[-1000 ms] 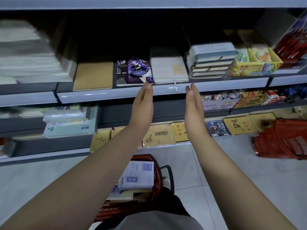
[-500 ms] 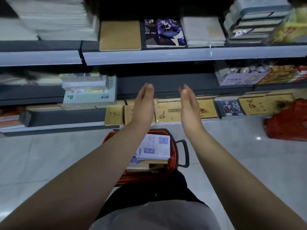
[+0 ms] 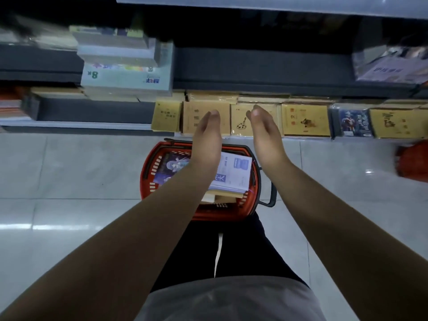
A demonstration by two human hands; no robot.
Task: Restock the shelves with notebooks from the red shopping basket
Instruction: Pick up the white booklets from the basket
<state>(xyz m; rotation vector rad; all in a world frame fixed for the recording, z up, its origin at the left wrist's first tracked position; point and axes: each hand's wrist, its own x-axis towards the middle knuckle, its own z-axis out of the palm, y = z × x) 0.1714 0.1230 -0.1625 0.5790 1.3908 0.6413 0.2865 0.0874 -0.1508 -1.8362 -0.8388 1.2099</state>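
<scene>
Red shopping basket (image 3: pixel 148 172) on the tiled floor (image 3: pixel 69 172), in front of the bottom shelf (image 3: pixel 76 124); it holds a white-covered notebook (image 3: pixel 234 174) and, left of it, a purple illustrated notebook (image 3: pixel 171 167). Left hand (image 3: pixel 206 140) and right hand (image 3: pixel 266 140) are held above the basket, palms facing, fingers straight, each grip empty. Tan booklets (image 3: pixel 305 120) line the shelf behind the basket.
</scene>
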